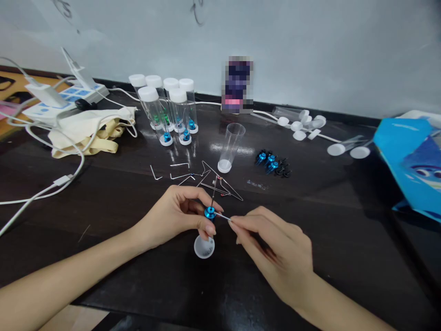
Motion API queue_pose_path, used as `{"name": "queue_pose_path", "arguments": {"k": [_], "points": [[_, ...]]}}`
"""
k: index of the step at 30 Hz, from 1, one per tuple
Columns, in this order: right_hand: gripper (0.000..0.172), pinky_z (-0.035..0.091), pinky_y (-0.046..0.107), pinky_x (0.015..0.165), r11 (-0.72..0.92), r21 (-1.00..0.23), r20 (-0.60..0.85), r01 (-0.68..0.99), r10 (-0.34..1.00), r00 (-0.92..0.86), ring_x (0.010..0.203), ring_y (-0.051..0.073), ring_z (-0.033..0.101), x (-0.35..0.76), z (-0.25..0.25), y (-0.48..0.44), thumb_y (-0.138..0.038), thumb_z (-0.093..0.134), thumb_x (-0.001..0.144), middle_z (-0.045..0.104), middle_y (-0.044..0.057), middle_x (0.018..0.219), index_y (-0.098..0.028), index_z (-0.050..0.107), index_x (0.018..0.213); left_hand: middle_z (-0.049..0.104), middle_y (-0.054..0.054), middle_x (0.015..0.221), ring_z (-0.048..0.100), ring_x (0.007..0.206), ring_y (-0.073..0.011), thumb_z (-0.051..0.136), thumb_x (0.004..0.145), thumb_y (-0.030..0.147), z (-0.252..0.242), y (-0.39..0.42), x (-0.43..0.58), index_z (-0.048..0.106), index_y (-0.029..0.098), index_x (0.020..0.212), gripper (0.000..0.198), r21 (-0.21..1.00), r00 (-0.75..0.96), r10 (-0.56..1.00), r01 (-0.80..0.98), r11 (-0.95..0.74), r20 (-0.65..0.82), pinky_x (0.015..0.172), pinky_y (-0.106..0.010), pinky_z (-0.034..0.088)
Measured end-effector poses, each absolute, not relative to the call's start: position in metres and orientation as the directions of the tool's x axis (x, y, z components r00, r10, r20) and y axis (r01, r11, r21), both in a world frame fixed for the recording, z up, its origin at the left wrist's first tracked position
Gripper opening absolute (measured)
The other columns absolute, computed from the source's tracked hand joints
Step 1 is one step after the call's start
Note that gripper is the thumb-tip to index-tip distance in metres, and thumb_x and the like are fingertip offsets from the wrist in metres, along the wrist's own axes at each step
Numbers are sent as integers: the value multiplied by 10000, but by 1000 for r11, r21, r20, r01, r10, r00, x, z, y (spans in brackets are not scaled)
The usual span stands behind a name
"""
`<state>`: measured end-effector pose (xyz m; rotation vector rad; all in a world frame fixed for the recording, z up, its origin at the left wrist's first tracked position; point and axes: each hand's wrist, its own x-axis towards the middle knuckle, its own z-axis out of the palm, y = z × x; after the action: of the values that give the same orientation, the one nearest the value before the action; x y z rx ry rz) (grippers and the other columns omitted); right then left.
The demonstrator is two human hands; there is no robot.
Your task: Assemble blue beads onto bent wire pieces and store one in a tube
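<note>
My left hand (193, 214) grips a small blue metal hub (210, 212) between thumb and fingers. A thin metal rod (214, 191) stands up out of the hub's top. My right hand (272, 248) pinches a slim hex key (223, 216), whose tip meets the hub's right side. Just below my left fingers sits a small white cap (204, 247) with tiny dark bits inside. Beyond my hands lie bent wire pieces (223, 186) with small red parts, and several loose L-shaped hex keys (179, 165).
Behind stand several capped clear tubes (179, 115) holding blue or green parts, and one uncapped tube (231, 147). More blue hubs (271, 159) and white caps (299, 128) lie to the right. A phone (237, 85) leans on the wall. White cables (81, 161) and a cloth bag (93, 133) occupy the left.
</note>
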<state>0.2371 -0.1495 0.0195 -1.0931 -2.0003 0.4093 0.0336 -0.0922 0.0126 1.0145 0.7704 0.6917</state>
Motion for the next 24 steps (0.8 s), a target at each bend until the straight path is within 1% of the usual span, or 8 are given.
{"name": "queue_pose_path", "arguments": {"k": [3, 6, 9, 12, 15, 17, 20, 24], "points": [[155, 436, 222, 513, 585, -580, 503, 567, 805, -316, 575, 103, 564, 237, 19, -150, -71, 565, 907, 597, 1, 705, -179, 658, 967, 760, -18, 760, 704, 552, -123, 829, 594, 10, 12, -93, 33, 744, 134, 789, 246, 936, 538, 818, -137, 325, -205, 533, -186, 599], [162, 437, 223, 508, 590, -567, 507, 575, 800, -322, 568, 105, 566, 238, 19, -151, -79, 550, 914, 598, -1, 703, -188, 654, 974, 772, -27, 776, 732, 640, -156, 841, 588, 24, 13, -93, 33, 761, 154, 833, 289, 956, 528, 833, -119, 267, -167, 622, -220, 617], [151, 443, 220, 517, 603, -542, 522, 585, 787, -328, 571, 101, 570, 239, 20, -152, -75, 559, 911, 603, 4, 711, -173, 658, 970, 779, -57, 793, 749, 686, -189, 802, 687, 96, 16, -94, 32, 771, 151, 893, 216, 957, 531, 831, -114, 267, -169, 675, -269, 632], [132, 437, 217, 509, 624, -491, 547, 608, 764, -342, 561, 91, 564, 239, 20, -152, -70, 574, 907, 610, 8, 716, -152, 664, 959, 770, -61, 766, 750, 663, -185, 752, 756, 127, 19, -94, 32, 778, 137, 891, 138, 960, 516, 841, -114, 257, -164, 667, -261, 635], [134, 424, 220, 486, 632, -448, 555, 632, 751, -358, 543, 86, 557, 240, 19, -153, -79, 571, 914, 616, 3, 717, -157, 666, 969, 753, -43, 762, 745, 654, -175, 758, 734, 90, 20, -94, 32, 780, 141, 842, 122, 969, 508, 850, -109, 222, -138, 643, -240, 633], [143, 433, 220, 492, 631, -451, 543, 631, 755, -367, 548, 87, 564, 240, 19, -153, -89, 562, 922, 619, 3, 724, -161, 666, 989, 742, -40, 779, 740, 660, -171, 752, 738, 84, 20, -94, 31, 776, 142, 814, 99, 978, 523, 846, -101, 183, -104, 637, -239, 630], [154, 450, 219, 509, 607, -526, 510, 596, 786, -350, 569, 94, 576, 239, 20, -153, -102, 551, 929, 615, 5, 722, -172, 674, 991, 730, -48, 815, 730, 678, -169, 733, 771, 112, 19, -94, 29, 767, 144, 826, 73, 994, 553, 833, -71, 77, -25, 648, -252, 623], [144, 459, 216, 484, 460, -747, 372, 480, 888, -271, 527, 93, 572, 237, 24, -150, -127, 568, 921, 596, -8, 656, -182, 693, 874, 721, -62, 876, 717, 714, -179, 697, 823, 170, 19, -95, 26, 749, 157, 884, 82, 994, 579, 813, 36, -99, 60, 642, -265, 608]]}}
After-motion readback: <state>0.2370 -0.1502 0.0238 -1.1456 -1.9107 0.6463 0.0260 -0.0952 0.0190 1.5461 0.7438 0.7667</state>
